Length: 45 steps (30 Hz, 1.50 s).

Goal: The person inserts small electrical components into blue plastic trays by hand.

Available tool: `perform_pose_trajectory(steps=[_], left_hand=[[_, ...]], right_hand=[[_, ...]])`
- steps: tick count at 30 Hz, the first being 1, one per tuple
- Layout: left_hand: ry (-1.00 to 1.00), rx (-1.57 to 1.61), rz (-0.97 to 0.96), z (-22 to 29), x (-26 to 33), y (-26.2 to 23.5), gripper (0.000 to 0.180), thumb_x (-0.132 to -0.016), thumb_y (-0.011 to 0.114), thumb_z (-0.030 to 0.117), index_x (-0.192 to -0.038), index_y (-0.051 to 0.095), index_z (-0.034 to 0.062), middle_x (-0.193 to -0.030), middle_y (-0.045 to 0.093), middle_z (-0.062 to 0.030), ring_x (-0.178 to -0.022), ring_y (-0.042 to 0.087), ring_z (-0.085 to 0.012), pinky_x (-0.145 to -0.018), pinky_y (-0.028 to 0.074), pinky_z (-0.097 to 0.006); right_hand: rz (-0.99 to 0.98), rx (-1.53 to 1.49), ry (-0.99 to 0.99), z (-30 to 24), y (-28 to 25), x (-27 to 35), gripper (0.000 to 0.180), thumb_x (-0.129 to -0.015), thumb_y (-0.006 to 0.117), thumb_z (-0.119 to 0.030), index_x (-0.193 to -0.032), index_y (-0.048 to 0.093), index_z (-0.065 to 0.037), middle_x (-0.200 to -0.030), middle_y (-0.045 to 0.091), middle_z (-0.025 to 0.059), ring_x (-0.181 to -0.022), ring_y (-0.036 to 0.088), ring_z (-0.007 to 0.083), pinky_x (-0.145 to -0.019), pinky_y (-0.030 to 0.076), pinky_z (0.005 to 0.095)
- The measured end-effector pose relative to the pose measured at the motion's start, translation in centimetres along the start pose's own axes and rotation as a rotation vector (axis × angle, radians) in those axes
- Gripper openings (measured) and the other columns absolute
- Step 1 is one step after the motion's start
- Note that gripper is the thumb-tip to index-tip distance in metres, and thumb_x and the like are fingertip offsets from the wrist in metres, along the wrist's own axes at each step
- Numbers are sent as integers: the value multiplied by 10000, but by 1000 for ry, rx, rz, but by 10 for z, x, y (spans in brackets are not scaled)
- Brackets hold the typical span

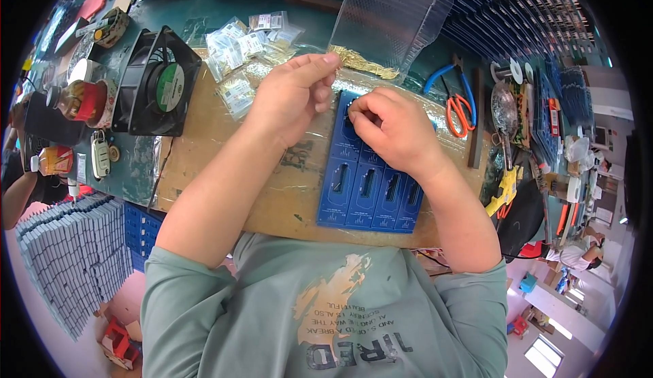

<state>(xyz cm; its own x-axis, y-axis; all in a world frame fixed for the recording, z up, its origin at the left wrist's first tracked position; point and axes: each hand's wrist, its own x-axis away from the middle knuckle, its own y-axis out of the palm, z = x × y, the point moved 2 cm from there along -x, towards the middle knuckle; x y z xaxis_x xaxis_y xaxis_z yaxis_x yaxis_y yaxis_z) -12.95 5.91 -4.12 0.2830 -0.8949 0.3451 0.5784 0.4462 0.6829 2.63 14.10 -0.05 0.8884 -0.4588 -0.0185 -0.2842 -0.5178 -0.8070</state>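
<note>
A blue circuit board panel with rows of dark connector slots lies on the bench in front of me. My right hand is at its upper part, fingers closed in a pinch against the board; whatever is between the fingertips is hidden. Just left of it, my left hand is raised with thumb and forefinger pinched together, and anything held there is too small to make out. Beyond that pinch sits a clear plastic tray, tilted, with a pile of small brass-coloured pins along its near edge.
Small clear bags of parts lie beyond my left forearm. Farther left stand a black fan and a jar. To the right are blue-handled pliers and orange-handled cutters. Stacked boards fill the far right.
</note>
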Motion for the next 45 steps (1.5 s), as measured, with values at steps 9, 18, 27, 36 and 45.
perform_pose_trajectory(steps=[9,18,27,36,45], left_hand=[[-12,6,-3,-2,0,0,137,-936,653,193,-935,606,64,-770,561,11,-613,469,-75,-547,368,-237],[-9,-6,4,-1,0,2,156,-920,672,197,-866,588,77,-736,548,19,-598,458,-74,-537,359,-239],[-6,-90,-15,-2,2,6,167,-929,658,202,-901,596,49,-728,542,9,-606,452,-83,-546,361,-243],[-40,-105,-64,-2,4,10,178,-939,644,202,-941,612,28,-716,534,5,-605,447,-85,-550,360,-243],[33,-197,3,-5,5,12,175,-912,681,208,-893,634,41,-657,510,25,-585,437,-80,-542,346,-232]], right_hand=[[3,17,-1,2,1,-1,144,-853,616,-221,-865,671,-88,-850,633,110,-788,629,322,-695,504,419],[92,166,-92,-10,5,5,125,-847,647,-227,-848,668,-104,-851,632,75,-767,632,303,-656,510,394],[118,56,111,-9,6,7,164,-824,696,-257,-822,656,-98,-838,626,78,-766,637,303,-664,511,398],[115,38,93,-6,2,-1,194,-797,720,-264,-832,646,-89,-834,622,89,-738,627,314,-647,503,404],[306,-753,307,-8,12,-7,238,-857,720,-115,-1035,601,-13,-904,638,29,-759,577,65,-690,492,222]])
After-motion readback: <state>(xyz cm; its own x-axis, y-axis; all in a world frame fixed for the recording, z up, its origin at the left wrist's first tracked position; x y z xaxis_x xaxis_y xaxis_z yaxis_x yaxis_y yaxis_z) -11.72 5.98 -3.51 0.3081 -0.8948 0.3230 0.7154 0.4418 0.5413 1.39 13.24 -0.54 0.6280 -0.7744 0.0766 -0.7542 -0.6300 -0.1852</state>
